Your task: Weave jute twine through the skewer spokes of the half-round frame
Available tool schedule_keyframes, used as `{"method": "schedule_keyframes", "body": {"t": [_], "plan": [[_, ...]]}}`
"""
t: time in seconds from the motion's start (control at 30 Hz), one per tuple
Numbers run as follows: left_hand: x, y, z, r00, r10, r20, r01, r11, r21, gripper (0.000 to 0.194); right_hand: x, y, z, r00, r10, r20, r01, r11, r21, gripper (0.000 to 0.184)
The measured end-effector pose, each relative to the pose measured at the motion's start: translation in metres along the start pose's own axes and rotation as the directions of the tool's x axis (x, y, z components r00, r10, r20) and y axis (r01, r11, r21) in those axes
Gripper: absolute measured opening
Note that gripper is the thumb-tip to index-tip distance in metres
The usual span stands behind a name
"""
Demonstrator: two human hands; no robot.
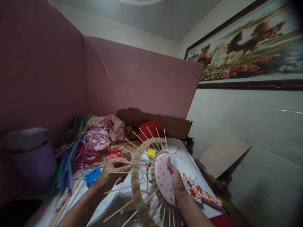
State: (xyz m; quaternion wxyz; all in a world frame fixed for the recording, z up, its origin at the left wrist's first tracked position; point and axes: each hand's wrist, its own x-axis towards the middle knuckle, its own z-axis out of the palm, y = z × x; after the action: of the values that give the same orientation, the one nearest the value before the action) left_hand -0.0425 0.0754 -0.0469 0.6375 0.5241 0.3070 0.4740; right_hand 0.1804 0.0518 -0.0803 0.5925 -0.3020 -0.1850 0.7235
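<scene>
A half-round woven frame [135, 179] is held up over the table, with thin sticks spreading outward through two bands of twisted brown cord. Its inner half-disc is covered in pink dotted cloth [163, 179]. My right hand [178, 183] grips that half-disc by its straight edge, thumb on the cloth. On the other side, my left hand [116, 170] pinches one of the sticks just outside the outer cord band. Beneath the frame, a yellow block [151, 153] shows between the sticks.
Pink cloth [101, 132], coloured pipe cleaners [67, 170] and loose sticks pile up at the left. A blue object [92, 177] lies near my left forearm. Flower-patterned pieces [203, 194] lie at the right, and a purple bin [34, 164] stands far left.
</scene>
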Motion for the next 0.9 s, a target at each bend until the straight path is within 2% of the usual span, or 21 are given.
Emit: {"method": "schedule_keyframes", "body": {"t": [0.23, 0.47, 0.63, 0.9], "plan": [[-0.0014, 0.0017, 0.0, 1.0, 0.018, 0.011, -0.018, 0.999, 0.043, 0.024, -0.0024, 0.0004, 0.0038, 1.0, 0.025, 0.008, -0.025, 1.0, 0.018, 0.045], [-0.002, 0.0, 0.001, 1.0, 0.004, -0.004, -0.004, 1.0, 0.002, 0.023, -0.0047, -0.0006, 0.0073, 0.999, 0.012, 0.033, -0.012, 1.0, 0.017, 0.042], [-0.001, -0.0022, 0.0006, 1.0, -0.007, -0.013, 0.007, 1.0, -0.024, 0.022, -0.0053, -0.0009, 0.0077, 0.997, 0.025, 0.073, -0.025, 1.0, -0.007, 0.049], [-0.003, -0.0011, 0.003, 1.0, 0.02, -0.008, -0.021, 0.997, -0.078, 0.02, -0.0024, -0.0002, 0.0024, 1.0, 0.012, 0.024, -0.012, 1.0, -0.004, 0.048]]}}
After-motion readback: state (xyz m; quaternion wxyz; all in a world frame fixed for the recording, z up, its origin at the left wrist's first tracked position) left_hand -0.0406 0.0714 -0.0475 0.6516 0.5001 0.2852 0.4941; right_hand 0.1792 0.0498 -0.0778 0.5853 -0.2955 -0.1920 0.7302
